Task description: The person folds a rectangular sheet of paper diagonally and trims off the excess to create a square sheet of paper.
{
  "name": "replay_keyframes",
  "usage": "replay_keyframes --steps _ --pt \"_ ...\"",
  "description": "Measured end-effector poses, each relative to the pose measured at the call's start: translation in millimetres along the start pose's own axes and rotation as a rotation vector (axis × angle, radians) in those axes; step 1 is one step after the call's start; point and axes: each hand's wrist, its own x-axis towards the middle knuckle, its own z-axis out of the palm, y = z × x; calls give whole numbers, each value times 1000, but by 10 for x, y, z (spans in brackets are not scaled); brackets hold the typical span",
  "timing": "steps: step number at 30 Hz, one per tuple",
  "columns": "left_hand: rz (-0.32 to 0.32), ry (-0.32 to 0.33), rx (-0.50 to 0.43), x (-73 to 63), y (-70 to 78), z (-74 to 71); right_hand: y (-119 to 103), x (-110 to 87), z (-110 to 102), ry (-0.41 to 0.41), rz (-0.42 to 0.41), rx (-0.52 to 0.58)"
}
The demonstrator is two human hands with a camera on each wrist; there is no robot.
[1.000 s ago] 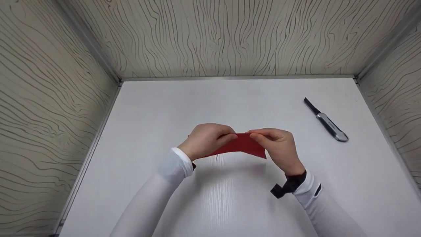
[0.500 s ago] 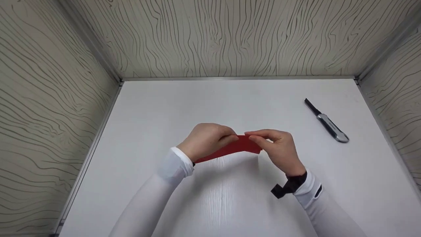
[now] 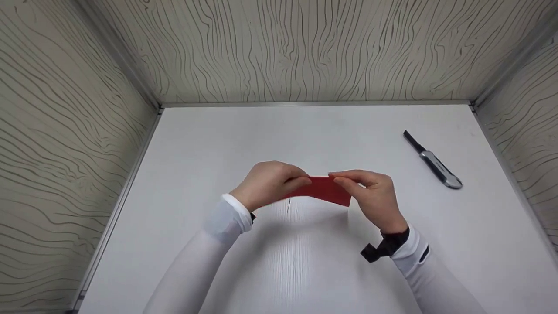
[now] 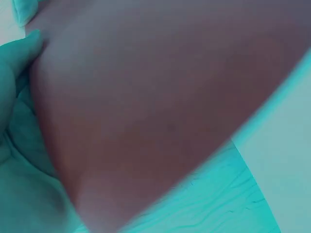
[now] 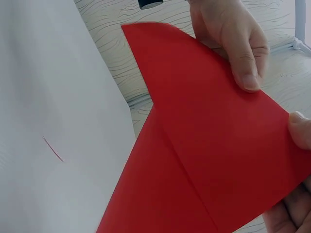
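Note:
A sheet of red paper (image 3: 327,189) hangs above the white table, held along its top edge by both hands. My left hand (image 3: 271,184) pinches it with thumb and fingers on the left. On the right, my right hand (image 3: 375,198) pinches the same edge, a short gap away. A diagonal crease or overlapping layer crosses the red paper (image 5: 209,121) in the right wrist view. The left wrist view is tinted, and the sheet (image 4: 160,111) fills most of it. Part of the paper is hidden behind the left hand.
A utility knife (image 3: 440,170) with a grey and black handle lies at the right of the white table (image 3: 218,135). A thin red sliver (image 5: 53,149) shows on the tabletop. Wood-patterned panels (image 3: 283,52) border the table at the back and sides.
The left hand has shifted slightly left and up. The paper's right end tilted inward half a second ago and now hangs wider under the right hand. The knife has stayed put.

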Motion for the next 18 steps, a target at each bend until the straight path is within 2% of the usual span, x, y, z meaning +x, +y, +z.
replay_keyframes --steps 10,15,18 --pt "-16 -11 -37 -33 -61 -32 1 -4 -34 8 6 38" --pt "-49 -16 -19 -52 -104 -31 11 -8 -67 29 10 22" --pt "-45 -20 -17 -54 -115 -22 24 -11 -79 24 11 6"
